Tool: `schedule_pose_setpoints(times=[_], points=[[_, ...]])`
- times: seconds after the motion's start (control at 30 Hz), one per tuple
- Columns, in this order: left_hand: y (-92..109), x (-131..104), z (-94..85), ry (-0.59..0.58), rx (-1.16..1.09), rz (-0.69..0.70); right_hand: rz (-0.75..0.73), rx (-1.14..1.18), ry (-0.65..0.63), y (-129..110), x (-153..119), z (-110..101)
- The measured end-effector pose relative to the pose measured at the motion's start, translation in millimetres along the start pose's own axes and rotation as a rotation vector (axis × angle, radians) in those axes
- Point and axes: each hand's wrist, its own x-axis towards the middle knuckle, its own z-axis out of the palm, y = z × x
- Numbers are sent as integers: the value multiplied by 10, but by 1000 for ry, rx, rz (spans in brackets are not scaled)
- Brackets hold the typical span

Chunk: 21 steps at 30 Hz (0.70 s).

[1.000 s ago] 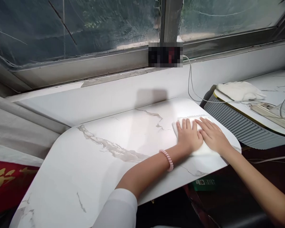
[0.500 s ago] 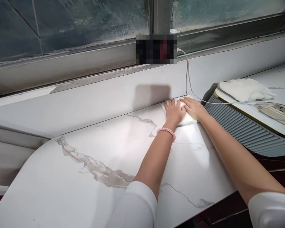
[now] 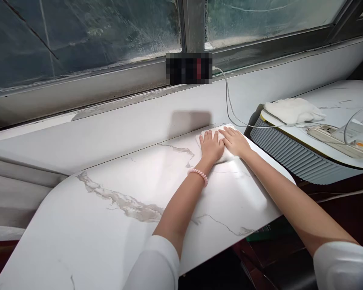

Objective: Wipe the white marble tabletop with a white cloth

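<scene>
A folded white cloth (image 3: 226,157) lies on the white marble-patterned tabletop (image 3: 115,245), close to the wall at the far edge. My left hand (image 3: 212,147) rests on its left part, palm down with fingers spread, a pink coiled band around the wrist. Flat on the cloth's right part is my right hand (image 3: 235,141), fingers stretched forward. The thumbs meet or nearly meet over the cloth. Both arms reach straight out from white sleeves. The hands cover much of the cloth.
A dark blurred-out rectangular device (image 3: 189,68) leans at the window frame, with a white cable (image 3: 227,90) running right. A second rounded table with a ribbed grey side (image 3: 290,155) holds another white cloth (image 3: 293,110) and a power strip (image 3: 322,132).
The view has shifted, so the table, hands and second table appear farther left. Both hands remain flat on the cloth; little shift against the tabletop shows.
</scene>
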Motion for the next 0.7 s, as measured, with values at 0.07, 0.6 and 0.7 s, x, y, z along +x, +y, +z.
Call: schedule_pose_setpoints(times=[0.07,0.6,0.7], points=[[-29,-249,-39,2,3,9,-16,5,2,-135,-209,-31],[-321,-2260,-424,-74,100,148,-142,27,39,-1292,-1987,-312],[-367,-2207,-436,-88,98,155,-130,3,34,-1312,-1925,-266]])
